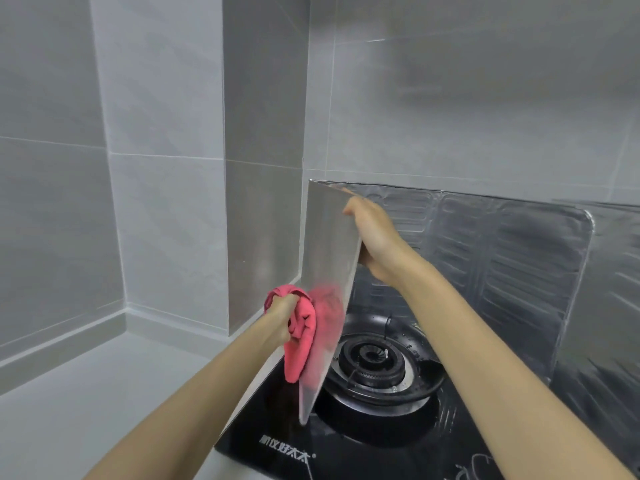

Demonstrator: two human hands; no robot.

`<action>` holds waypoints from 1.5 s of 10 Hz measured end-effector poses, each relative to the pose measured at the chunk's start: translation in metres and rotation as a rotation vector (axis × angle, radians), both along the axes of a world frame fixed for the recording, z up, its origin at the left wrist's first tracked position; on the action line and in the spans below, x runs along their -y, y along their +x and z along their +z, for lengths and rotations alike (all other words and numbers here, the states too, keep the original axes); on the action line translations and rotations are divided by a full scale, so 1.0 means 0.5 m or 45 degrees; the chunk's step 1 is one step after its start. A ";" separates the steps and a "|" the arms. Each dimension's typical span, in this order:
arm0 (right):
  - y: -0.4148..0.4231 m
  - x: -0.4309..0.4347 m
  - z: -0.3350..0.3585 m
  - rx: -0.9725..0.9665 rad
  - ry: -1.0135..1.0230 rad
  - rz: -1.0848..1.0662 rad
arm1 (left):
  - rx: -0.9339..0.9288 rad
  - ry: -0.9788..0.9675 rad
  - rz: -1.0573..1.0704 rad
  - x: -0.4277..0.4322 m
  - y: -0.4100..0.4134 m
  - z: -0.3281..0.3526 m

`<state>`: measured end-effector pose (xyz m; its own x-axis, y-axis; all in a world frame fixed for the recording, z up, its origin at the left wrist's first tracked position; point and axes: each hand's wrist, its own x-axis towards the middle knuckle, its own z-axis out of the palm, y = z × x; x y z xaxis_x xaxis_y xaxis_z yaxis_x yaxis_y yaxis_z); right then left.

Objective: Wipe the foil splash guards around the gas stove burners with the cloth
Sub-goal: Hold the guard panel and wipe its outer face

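A silver foil splash guard stands around the black gas stove [346,455]. Its left panel [329,244] faces me with its outer side; the ribbed back panel [502,251] runs along the wall. My left hand [282,315] grips a bunched pink cloth [303,337] and holds it against the lower outer face of the left panel, where a pink reflection shows. My right hand [375,237] grips the front edge of that panel near its top, fingers behind it. The burner [375,363] sits just inside the guard.
Grey tiled walls and a protruding column [263,168] stand close behind and left of the guard. A pale grey countertop [86,403] spreads to the left of the stove. Another foil panel [609,306] rises at the right edge.
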<state>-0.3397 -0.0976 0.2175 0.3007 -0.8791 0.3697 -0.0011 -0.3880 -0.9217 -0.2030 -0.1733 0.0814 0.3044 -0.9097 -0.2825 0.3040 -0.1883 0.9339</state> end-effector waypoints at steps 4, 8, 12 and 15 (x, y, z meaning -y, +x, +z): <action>-0.060 -0.070 0.025 0.052 0.171 0.029 | 0.057 -0.029 -0.018 -0.042 0.036 0.002; -0.107 -0.080 0.016 0.095 0.215 0.112 | 0.203 -0.132 0.010 0.005 0.029 0.059; -0.102 -0.076 0.017 0.003 0.157 0.206 | 0.080 -0.659 0.031 -0.029 0.002 0.351; -0.091 -0.077 0.016 -0.001 0.207 0.124 | 0.168 -0.367 0.100 0.008 0.021 0.146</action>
<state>-0.3849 -0.0593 0.2253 0.3876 -0.8940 0.2248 0.0283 -0.2321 -0.9723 -0.1925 -0.1773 0.1542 0.3939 -0.9187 0.0300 0.1796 0.1089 0.9777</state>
